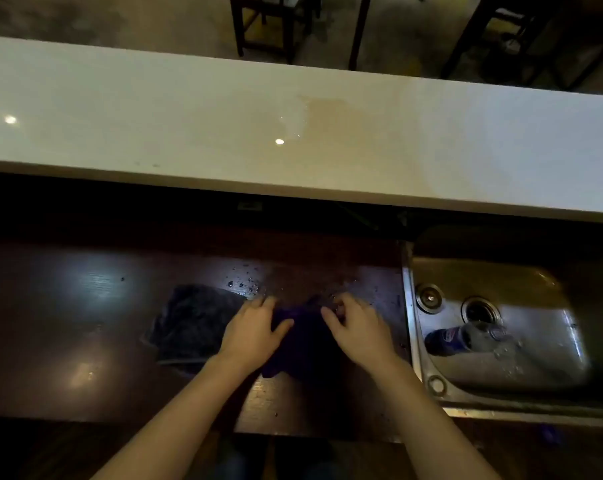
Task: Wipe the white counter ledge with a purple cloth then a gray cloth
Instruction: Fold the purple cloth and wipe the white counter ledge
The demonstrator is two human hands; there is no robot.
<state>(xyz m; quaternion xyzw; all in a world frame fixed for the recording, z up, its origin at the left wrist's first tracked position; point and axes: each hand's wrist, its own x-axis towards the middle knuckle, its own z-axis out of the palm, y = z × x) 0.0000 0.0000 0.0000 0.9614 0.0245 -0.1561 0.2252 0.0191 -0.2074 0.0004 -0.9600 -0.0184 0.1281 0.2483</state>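
The white counter ledge (189, 126) runs across the upper half of the view, with a brownish wet stain (331, 114) near its middle. Below it, on the dark wooden counter (68, 323), lies a purple cloth (305, 341). My left hand (251, 332) rests on the cloth's left edge, fingers spread. On the cloth's right edge my right hand (359, 329) has its fingers curled into the fabric. A gray cloth (192, 323) lies crumpled just left of my left hand, partly under it.
A steel sink (542, 386) sits at the right with a plastic bottle (466, 336) lying in it near the drain. Water drops dot the wood above the cloths. Dark chair legs (265, 26) stand on the floor beyond the ledge.
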